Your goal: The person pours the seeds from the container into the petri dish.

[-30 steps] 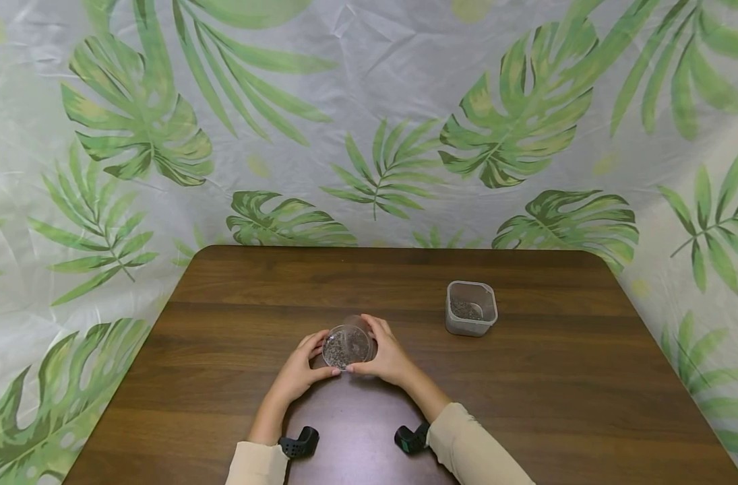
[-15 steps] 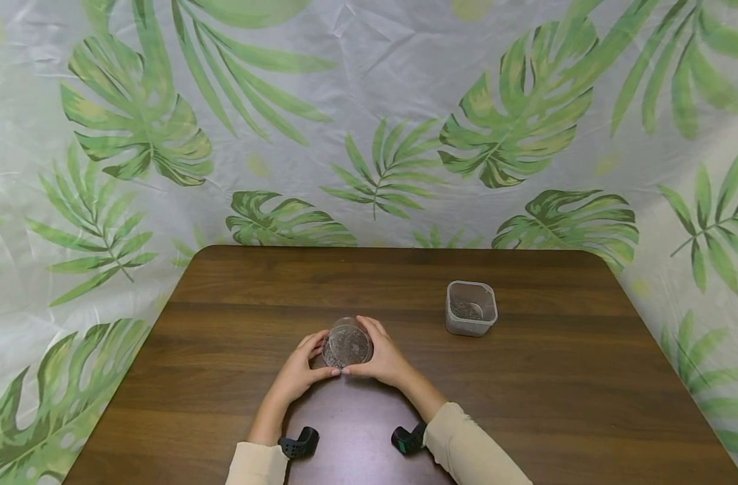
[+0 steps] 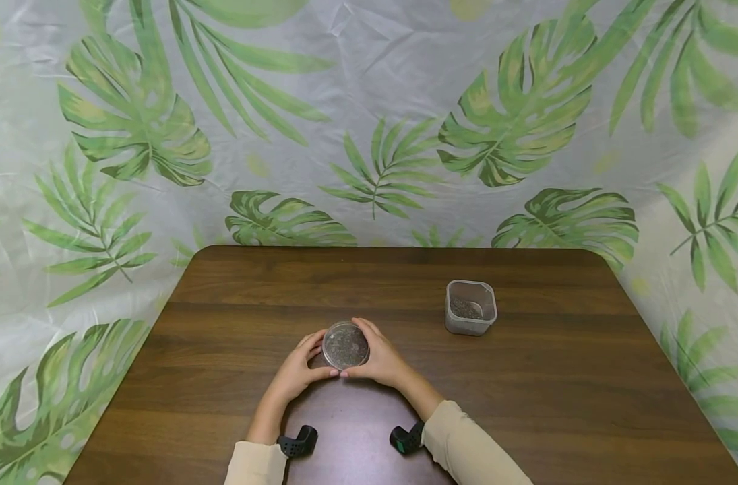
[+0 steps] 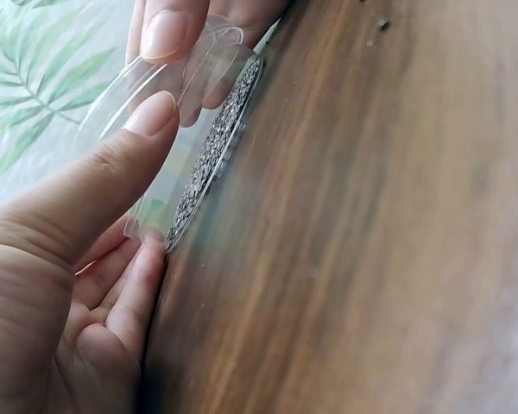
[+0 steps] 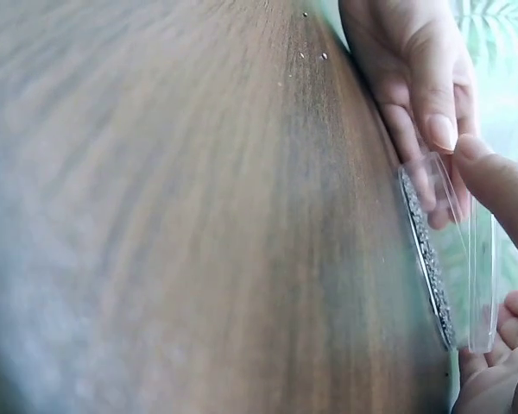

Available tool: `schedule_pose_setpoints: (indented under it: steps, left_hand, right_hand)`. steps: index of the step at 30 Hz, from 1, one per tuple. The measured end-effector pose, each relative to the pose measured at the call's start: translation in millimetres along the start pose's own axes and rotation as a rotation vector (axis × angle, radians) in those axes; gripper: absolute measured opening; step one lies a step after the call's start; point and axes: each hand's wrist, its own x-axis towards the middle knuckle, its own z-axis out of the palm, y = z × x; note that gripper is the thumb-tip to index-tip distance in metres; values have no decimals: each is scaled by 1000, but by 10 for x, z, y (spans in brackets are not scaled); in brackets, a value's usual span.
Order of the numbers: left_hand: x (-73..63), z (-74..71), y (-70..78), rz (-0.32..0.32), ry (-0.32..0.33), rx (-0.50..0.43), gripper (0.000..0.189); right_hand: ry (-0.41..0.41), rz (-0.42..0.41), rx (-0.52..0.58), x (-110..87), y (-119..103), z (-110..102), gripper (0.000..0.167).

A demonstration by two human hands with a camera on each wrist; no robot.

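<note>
A round clear plastic container (image 4: 162, 191) stands on the table, with a layer of small grey, seed-like grains (image 4: 209, 159) on its bottom. My left hand (image 3: 298, 367) grips it from the left, thumb at the near rim and fingers round the side. Over its top lies a clear round lid (image 5: 483, 280), which my right hand (image 3: 383, 360) holds by the edge between thumb and fingers. The right wrist view shows the lid at a slight slant to the rim, wider apart toward the far side. Both thumb tips nearly meet at the near edge.
A squarish clear plastic tub (image 3: 470, 328) with some of the same dark grains stands farther back on the right of the brown wooden table (image 3: 557, 377). A few loose grains (image 5: 324, 56) lie on the wood. A leaf-patterned cloth (image 3: 381, 87) hangs behind the table.
My right hand has brought the lid leftward and down over the round container, which it now covers. My left hand has stayed in place round the container.
</note>
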Motion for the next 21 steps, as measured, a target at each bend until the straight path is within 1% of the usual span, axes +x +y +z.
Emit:
schedule_pose_setpoints:
  steps: [3,6,12,17,21]
  left_hand:
    - [-22,-24,129,-11,-25,-36,75]
    - [-26,-41,179,-27,-48,-46,74]
    - [-20,-52,166,-43,-62,-48,76]
    - [-24,-54,147,-40,-63,-47,76]
    - [-35,-51,152,-33,-63,-20,77]
  right_hand:
    - [-10,5,-22,6,0,5,102]
    - [-25,11,-37,15,-3,7,102]
    - [-48,7,-64,30,-4,9,103]
    - [-50,3,-83,41,12,23,104]
    - [-57,11,-88,41,19,38,105]
